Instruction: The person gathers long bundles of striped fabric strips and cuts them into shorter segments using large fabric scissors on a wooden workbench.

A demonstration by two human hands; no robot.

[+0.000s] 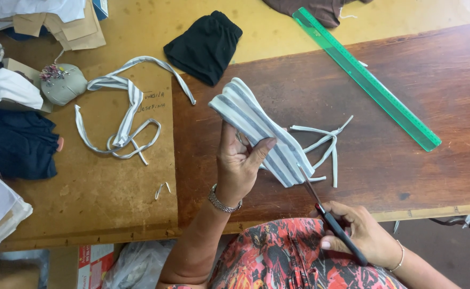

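Observation:
My left hand (239,163) grips a folded piece of white fabric with grey stripes (256,126), held up over the dark wooden table (406,160). My right hand (360,230) holds scissors (326,211) with dark handles; the blades point up-left and meet the lower edge of the striped fabric. Thin cut strips of the same fabric (326,144) lie on the wood just right of the piece.
A green transparent ruler (366,77) lies diagonally at the upper right. A black folded cloth (204,45), a tangle of striped strips (122,112), a grey pincushion (61,83), dark blue cloth (16,142) and paper patterns (58,24) sit on the lighter board to the left.

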